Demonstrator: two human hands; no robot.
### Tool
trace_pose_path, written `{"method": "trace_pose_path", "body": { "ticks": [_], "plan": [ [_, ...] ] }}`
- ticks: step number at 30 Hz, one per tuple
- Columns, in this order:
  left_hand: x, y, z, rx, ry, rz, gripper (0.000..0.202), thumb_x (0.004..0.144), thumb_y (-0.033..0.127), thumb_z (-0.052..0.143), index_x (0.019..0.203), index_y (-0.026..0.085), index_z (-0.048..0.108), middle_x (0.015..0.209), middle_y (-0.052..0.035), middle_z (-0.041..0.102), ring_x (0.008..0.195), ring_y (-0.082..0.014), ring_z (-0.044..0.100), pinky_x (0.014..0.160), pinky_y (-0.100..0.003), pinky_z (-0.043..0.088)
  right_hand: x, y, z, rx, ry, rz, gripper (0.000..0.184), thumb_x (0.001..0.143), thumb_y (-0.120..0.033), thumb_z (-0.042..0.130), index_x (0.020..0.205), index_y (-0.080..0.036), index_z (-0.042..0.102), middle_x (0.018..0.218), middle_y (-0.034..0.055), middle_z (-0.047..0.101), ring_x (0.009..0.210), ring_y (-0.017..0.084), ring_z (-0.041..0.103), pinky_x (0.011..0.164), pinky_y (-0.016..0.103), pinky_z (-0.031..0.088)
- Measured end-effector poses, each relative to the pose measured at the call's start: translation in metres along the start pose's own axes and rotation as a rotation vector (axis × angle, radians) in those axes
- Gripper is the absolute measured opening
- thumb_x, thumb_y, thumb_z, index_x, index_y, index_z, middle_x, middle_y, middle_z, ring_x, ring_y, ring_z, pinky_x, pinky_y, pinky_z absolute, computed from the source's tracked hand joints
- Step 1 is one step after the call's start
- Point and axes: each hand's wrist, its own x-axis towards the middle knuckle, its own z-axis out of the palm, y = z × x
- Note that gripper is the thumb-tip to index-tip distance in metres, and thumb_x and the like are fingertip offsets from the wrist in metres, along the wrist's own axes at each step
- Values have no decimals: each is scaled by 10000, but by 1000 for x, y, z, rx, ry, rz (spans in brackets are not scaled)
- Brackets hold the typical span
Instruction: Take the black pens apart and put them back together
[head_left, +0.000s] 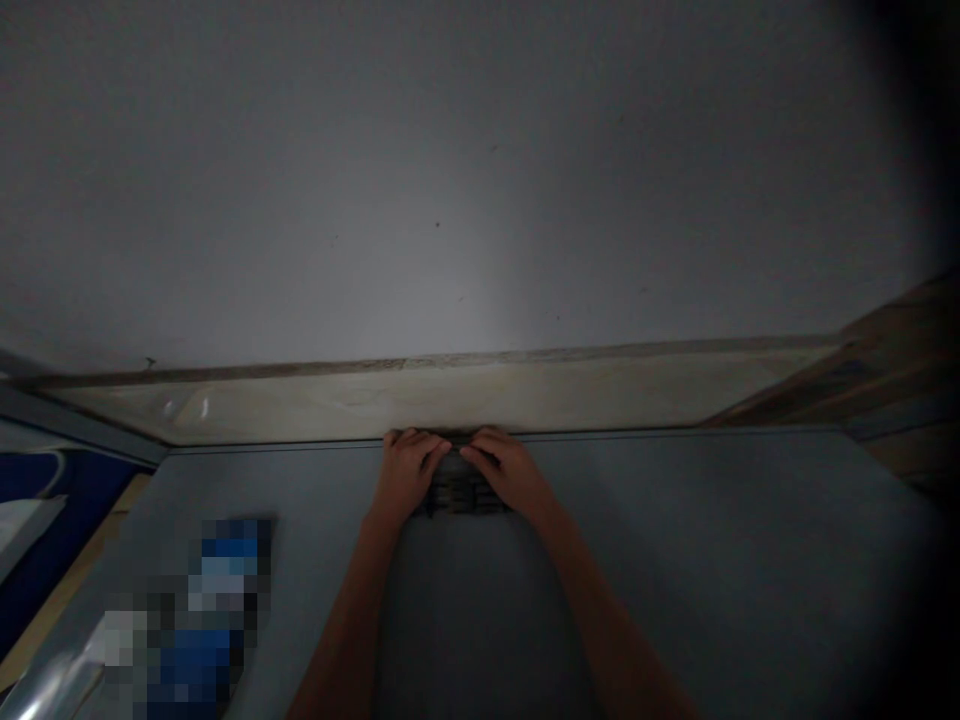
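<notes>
Both my hands rest at the far edge of a grey table [675,560], close together. Between them lies a small dark ribbed object [459,490] that I cannot name in the dim light. My left hand [409,468] covers its left part with fingers curled over the top. My right hand [502,470] covers its right part, fingers bent and pressed onto it. The fingertips of the two hands almost meet above the object.
A pale wall [480,180] rises straight behind the table, with a light strip [450,395] at its base. A blurred blue and white thing [195,610] lies at the table's near left. Blue fabric [45,500] shows at far left, wooden boards [892,360] at right.
</notes>
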Motion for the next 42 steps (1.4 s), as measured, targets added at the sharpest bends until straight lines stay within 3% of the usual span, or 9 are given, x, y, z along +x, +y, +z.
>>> {"method": "trace_pose_path", "body": {
  "ticks": [7, 13, 18, 28, 32, 36, 42],
  "plan": [
    [-1, 1, -1, -183, 93, 4, 249, 957, 351, 503, 1102, 260, 684, 1107, -28, 750, 1026, -190, 640, 971, -386, 399, -1, -1, -1, 22, 38, 68, 318, 952, -407, 473, 667, -300, 569, 712, 16, 600, 713, 222, 567, 706, 366, 450],
    [-3, -2, -5, -266, 174, -99, 251, 942, 344, 537, 935, 183, 730, 999, -94, 761, 986, -216, 657, 975, -408, 425, -5, -2, -10, 85, 151, 162, 289, 937, -446, 479, 768, -268, 630, 747, 39, 646, 747, 236, 594, 718, 360, 456],
    [-7, -8, -13, -409, 116, -122, 240, 936, 344, 552, 1013, 186, 715, 1017, -58, 769, 945, -165, 686, 891, -308, 506, -10, 1, -15, 91, 189, 206, 344, 926, -469, 488, 789, -195, 644, 713, 37, 635, 694, 201, 574, 675, 308, 427],
    [-19, -4, -38, -626, 40, -128, 311, 959, 371, 517, 1155, 176, 660, 1019, -38, 777, 920, -152, 682, 863, -313, 528, -18, -14, -19, 122, 250, 220, 371, 917, -455, 481, 745, -186, 670, 672, 33, 656, 691, 192, 553, 651, 283, 406],
    [-37, 3, -36, -689, 86, -164, 337, 944, 417, 530, 1098, 153, 671, 978, -55, 779, 879, -164, 696, 832, -322, 549, -37, -24, -21, 160, 276, 232, 350, 896, -471, 518, 729, -202, 668, 664, 21, 658, 690, 207, 565, 649, 293, 416],
    [-69, 17, -28, -763, 123, -223, 303, 900, 459, 574, 993, 198, 696, 846, -32, 779, 810, -185, 707, 776, -336, 563, -72, -33, -22, 216, 292, 256, 408, 912, -494, 487, 643, -214, 613, 604, 5, 611, 630, 200, 562, 614, 295, 413],
    [-103, 33, -14, -927, 211, -287, 327, 769, 536, 679, 800, 211, 686, 736, -27, 753, 714, -202, 695, 736, -360, 547, -103, -43, -21, 281, 282, 283, 445, 889, -568, 486, 695, -201, 649, 658, 38, 669, 646, 223, 606, 628, 308, 449]
  ]
}}
